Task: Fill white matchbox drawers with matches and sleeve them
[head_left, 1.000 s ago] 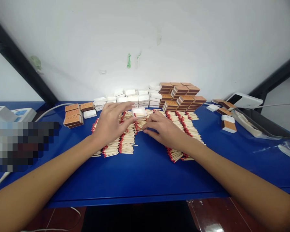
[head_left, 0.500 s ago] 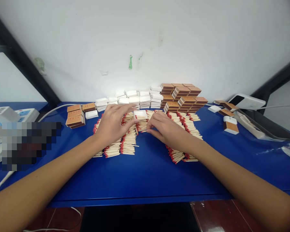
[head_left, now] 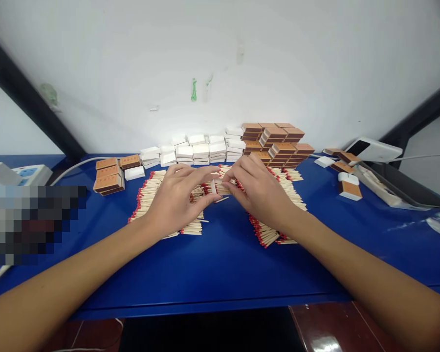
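Red-tipped matches [head_left: 150, 195] lie in rows on the blue table [head_left: 220, 264]. My left hand [head_left: 178, 198] is curled over them and pinches a small white matchbox tray [head_left: 213, 186] between thumb and fingers. My right hand [head_left: 258, 190] meets it from the right, its fingers pinched on a small bundle of matches [head_left: 223, 187] at the tray. More matches [head_left: 271, 232] lie under and behind my right wrist.
White trays [head_left: 196, 150] and brown matchbox sleeves [head_left: 278, 144] are stacked along the wall. More brown boxes [head_left: 110, 175] stand at the left and a few [head_left: 347, 188] at the right. A power strip [head_left: 25, 172] and a white device [head_left: 374, 150] lie at the sides.
My hands have come together. The white tray, first lying flat beyond my left fingers, is now tilted up in them, and my right hand has lifted matches to it.
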Available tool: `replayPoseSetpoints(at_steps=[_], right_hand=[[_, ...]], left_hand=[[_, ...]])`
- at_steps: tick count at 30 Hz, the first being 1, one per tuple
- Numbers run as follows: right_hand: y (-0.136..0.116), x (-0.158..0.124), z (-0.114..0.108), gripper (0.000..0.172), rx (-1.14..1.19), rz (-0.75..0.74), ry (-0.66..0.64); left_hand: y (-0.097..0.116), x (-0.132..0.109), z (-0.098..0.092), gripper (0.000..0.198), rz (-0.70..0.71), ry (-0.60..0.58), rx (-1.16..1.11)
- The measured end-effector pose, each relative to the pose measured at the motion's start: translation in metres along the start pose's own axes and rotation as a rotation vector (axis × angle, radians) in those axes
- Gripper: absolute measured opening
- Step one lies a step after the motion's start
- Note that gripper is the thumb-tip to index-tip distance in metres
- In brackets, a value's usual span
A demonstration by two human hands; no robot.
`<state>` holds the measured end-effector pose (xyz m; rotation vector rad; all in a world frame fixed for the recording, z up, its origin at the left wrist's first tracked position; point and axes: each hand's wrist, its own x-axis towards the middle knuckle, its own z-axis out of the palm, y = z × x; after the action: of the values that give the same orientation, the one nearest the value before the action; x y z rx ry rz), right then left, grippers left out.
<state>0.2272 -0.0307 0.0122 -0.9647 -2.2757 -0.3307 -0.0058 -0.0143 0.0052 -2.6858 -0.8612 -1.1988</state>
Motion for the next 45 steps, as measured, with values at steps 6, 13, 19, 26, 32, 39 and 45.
replayPoseSetpoints(at_steps=[6,13,19,26,32,39,45], right_hand=[[0.004,-0.003,0.000,0.009,0.052,0.008,0.003],[0.002,-0.002,0.001,0.013,0.108,0.038,0.021],[0.002,-0.003,0.004,0.010,0.185,0.061,0.089],[0.012,-0.006,0.005,0.007,0.215,0.048,-0.016],[0.016,-0.009,0.007,0.008,0.251,0.052,-0.186],[0.015,-0.010,0.011,0.009,0.356,0.053,-0.339],[0.019,-0.013,0.016,0.007,0.326,0.079,-0.348]], left_hand=[[-0.003,0.001,-0.001,0.047,-0.019,0.023,-0.013],[-0.001,0.001,-0.001,0.051,-0.039,0.023,-0.039],[-0.001,0.002,-0.001,0.049,-0.078,0.031,-0.052],[-0.012,0.004,-0.004,0.044,-0.192,0.076,-0.011],[-0.019,0.005,-0.004,0.041,-0.237,0.083,-0.017],[-0.017,0.006,-0.004,0.040,-0.277,0.105,-0.114],[-0.017,0.006,-0.004,0.038,-0.252,0.122,-0.079]])
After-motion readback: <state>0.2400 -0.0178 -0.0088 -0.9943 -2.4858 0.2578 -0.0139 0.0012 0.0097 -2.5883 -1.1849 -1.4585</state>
